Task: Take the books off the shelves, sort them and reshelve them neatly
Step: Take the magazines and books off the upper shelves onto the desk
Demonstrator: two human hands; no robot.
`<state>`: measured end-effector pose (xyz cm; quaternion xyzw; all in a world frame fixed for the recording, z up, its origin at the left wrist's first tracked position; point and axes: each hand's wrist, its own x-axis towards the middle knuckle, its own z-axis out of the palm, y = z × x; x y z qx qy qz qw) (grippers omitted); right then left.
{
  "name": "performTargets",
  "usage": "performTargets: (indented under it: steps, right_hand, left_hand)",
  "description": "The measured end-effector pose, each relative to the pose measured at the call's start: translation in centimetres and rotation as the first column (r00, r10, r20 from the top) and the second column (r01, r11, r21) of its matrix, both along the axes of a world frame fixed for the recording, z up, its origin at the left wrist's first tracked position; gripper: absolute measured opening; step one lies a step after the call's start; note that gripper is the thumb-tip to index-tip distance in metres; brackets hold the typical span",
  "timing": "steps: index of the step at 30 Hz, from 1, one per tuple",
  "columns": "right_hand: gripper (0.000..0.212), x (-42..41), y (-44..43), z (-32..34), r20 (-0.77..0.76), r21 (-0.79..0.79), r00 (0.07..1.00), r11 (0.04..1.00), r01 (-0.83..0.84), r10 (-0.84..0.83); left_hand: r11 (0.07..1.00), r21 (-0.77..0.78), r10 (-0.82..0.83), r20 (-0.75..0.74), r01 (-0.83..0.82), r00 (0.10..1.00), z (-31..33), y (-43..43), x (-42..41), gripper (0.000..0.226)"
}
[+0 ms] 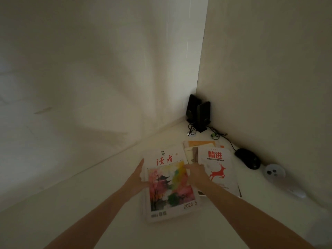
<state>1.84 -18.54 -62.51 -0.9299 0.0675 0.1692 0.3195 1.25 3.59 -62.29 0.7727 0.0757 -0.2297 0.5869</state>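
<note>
A stack of magazines (pixel 170 191) lies flat on the white surface (pixel 89 212), topped by one with a colourful painted cover and red characters. My left hand (pixel 139 174) presses flat with straight fingers against the stack's left edge. My right hand (pixel 195 172) rests on the stack's right edge, fingers pointing left onto the cover. Just right of it lies a white book with a red deer (pixel 218 169), on top of a second pile with orange and cream books (pixel 197 145) fanned out behind it.
Two black speakers (pixel 198 113) stand in the corner with tangled cables (pixel 215 134). A black mouse (pixel 248 159) and a small white round device (pixel 274 172) lie along the right wall. White walls close in the back and the right side.
</note>
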Motion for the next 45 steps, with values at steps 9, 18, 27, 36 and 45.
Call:
performTargets:
  steps: [9,18,27,36,45]
  right_hand:
    - [0.078,-0.1,2.0,6.7,0.101,0.246,0.993,0.966,-0.082,0.058]
    - [0.064,0.2,5.7,16.5,0.265,0.364,0.948,0.892,-0.268,0.177]
    - [0.060,0.1,8.9,26.6,0.474,0.322,0.836,0.829,-0.458,0.277]
    - [0.062,-3.2,11.8,34.9,0.643,0.281,0.665,0.690,-0.667,0.381]
    - [0.065,-7.8,17.4,47.9,0.827,0.286,0.449,0.434,-0.854,0.338]
  left_hand:
    - [0.992,-0.113,0.066,0.027,-0.062,0.997,4.2,1.8,-0.9,0.098]
    - [0.964,-0.242,0.153,0.154,-0.113,0.976,14.1,6.5,-6.5,0.144]
    - [0.977,-0.143,0.196,0.328,-0.156,0.924,25.2,8.1,-11.8,0.138]
    - [0.961,-0.164,0.275,0.490,-0.222,0.827,32.8,8.8,-14.5,0.117]
    - [0.952,-0.170,0.293,0.751,-0.256,0.591,43.6,13.8,-17.8,0.075]
